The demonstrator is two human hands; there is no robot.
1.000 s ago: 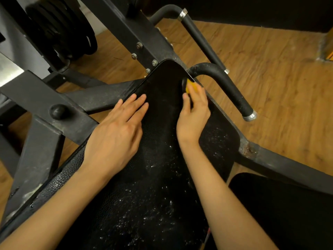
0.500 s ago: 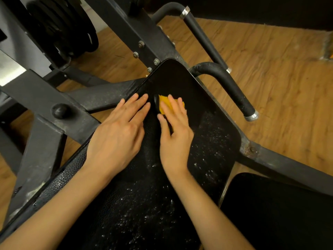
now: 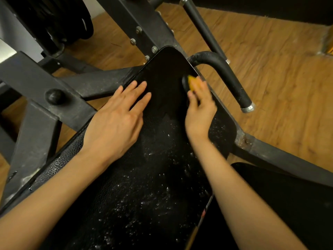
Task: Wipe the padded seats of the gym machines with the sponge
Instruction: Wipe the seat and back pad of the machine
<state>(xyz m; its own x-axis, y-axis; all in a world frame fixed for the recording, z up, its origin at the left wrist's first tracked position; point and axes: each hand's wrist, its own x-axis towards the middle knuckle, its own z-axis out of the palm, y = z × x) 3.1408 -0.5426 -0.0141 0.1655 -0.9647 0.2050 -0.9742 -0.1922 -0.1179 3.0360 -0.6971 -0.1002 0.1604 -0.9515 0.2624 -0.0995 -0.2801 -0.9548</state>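
A long black padded seat [image 3: 162,73] runs from the bottom of the view up to the machine's frame. White specks cover its near and middle part; the far end looks dark and glossy. My right hand [image 3: 199,110] grips a yellow sponge [image 3: 193,83] with a dark underside and presses it on the pad near the far right edge. My left hand [image 3: 117,121] lies flat on the pad's left side, fingers straight and spread.
A curved black handle [image 3: 228,76] with a metal cap juts out right of the pad, a second bar [image 3: 201,26] behind it. Steel frame beams [image 3: 45,83] lie to the left, weight plates [image 3: 59,20] at top left. A second black pad [image 3: 288,199] sits at lower right, over wooden floor.
My right hand swept the sponge from the far right edge to the middle of the pad, then back to the right edge. The left hand stayed put.
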